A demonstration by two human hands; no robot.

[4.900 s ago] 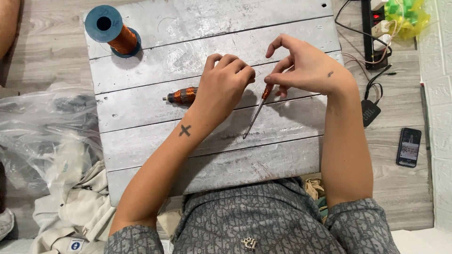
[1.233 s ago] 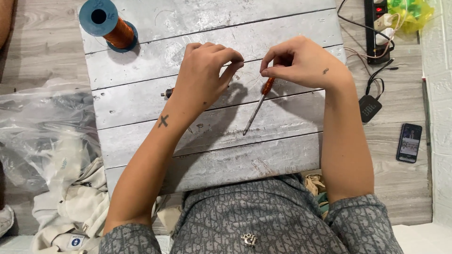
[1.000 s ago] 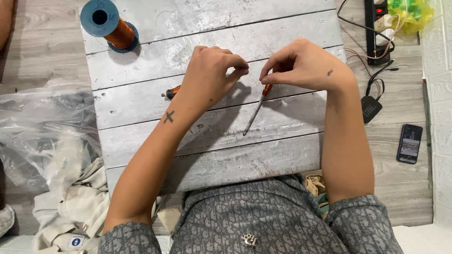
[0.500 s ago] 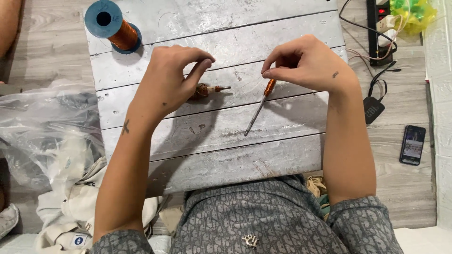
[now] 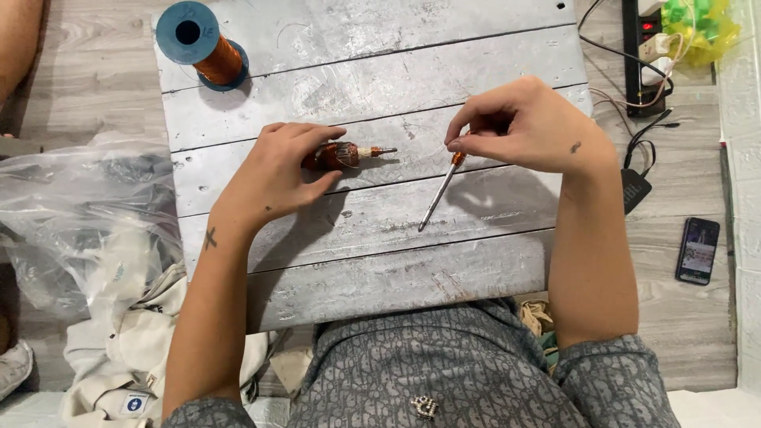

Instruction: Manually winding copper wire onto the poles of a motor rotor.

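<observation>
My left hand lies on the grey plank board, its thumb and fingers closed around a small copper-wound rotor whose shaft points right. My right hand hovers to the right with thumb and forefinger pinched together, apparently on a very fine wire that runs toward the rotor. It is too thin to see clearly. Just below those fingertips a screwdriver with an orange handle lies on the board, tip toward me.
A blue spool of copper wire stands at the board's far left corner. Clear plastic bags and white cloth lie on the floor at left. At right are a power strip with cables, a black adapter and a phone.
My left hand has drawn left, away from my right hand, and settled on the rotor. The right hand stays pinched above the screwdriver handle.
</observation>
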